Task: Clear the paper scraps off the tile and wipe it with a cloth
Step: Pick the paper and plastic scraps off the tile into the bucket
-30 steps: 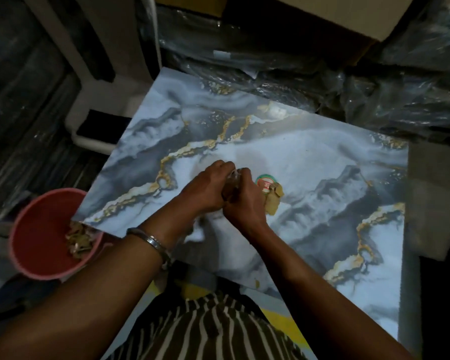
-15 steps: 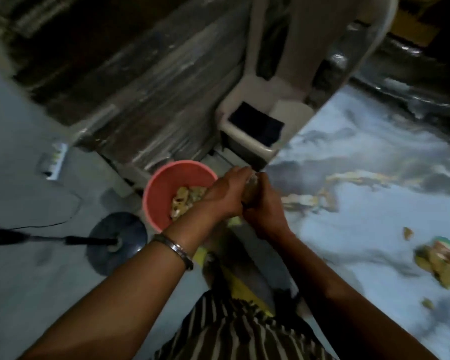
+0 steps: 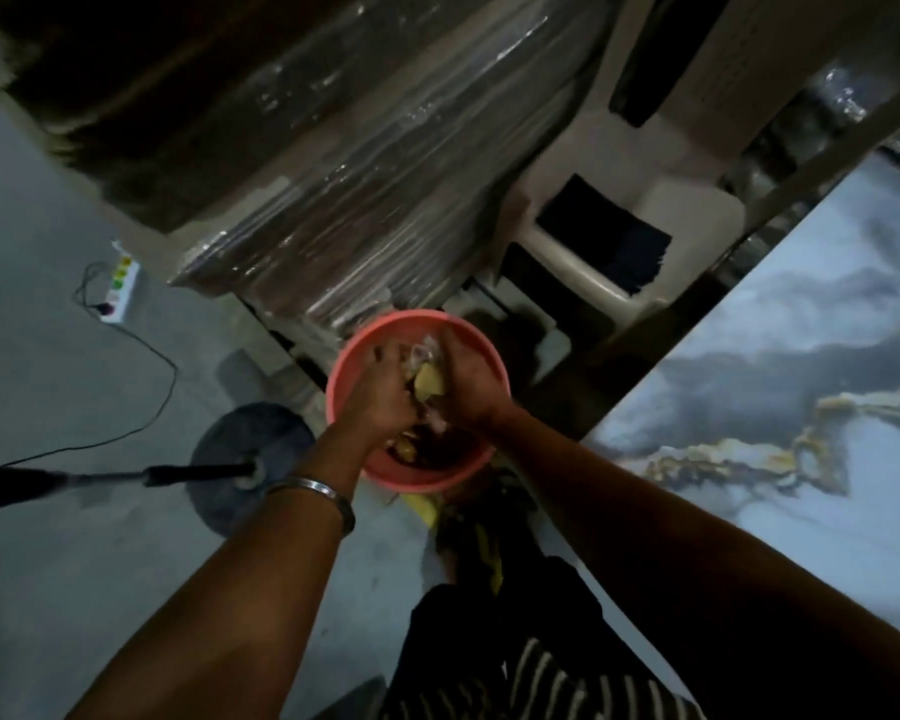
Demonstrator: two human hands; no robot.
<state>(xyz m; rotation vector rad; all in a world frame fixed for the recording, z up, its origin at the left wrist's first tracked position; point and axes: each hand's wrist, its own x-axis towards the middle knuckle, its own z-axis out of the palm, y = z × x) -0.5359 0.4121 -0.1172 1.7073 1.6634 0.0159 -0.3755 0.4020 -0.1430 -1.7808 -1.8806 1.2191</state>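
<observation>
Both my hands are over the pink bucket [image 3: 385, 322] on the floor, left of the tile. My left hand [image 3: 378, 394] and my right hand [image 3: 468, 389] are cupped together and hold a bunch of yellowish paper scraps [image 3: 430, 388] between them, just above the bucket's inside. More scraps [image 3: 405, 449] lie at the bottom of the bucket. The marbled grey, white and gold tile [image 3: 801, 423] fills the right side of the view; the part in view shows no scraps. A dark cloth [image 3: 606, 241] lies on a pale plastic chair seat beyond the bucket.
A film-wrapped stack of boards [image 3: 365, 189] stands behind the bucket. A round stand base [image 3: 240, 449] with a dark pole sits on the floor to the left. A power strip [image 3: 119, 287] with a cable lies further left. My striped clothing is at the bottom.
My hands carried the gathered scraps left off the tile and now hang over the bucket. The view swung left, so most of the tile has left the frame.
</observation>
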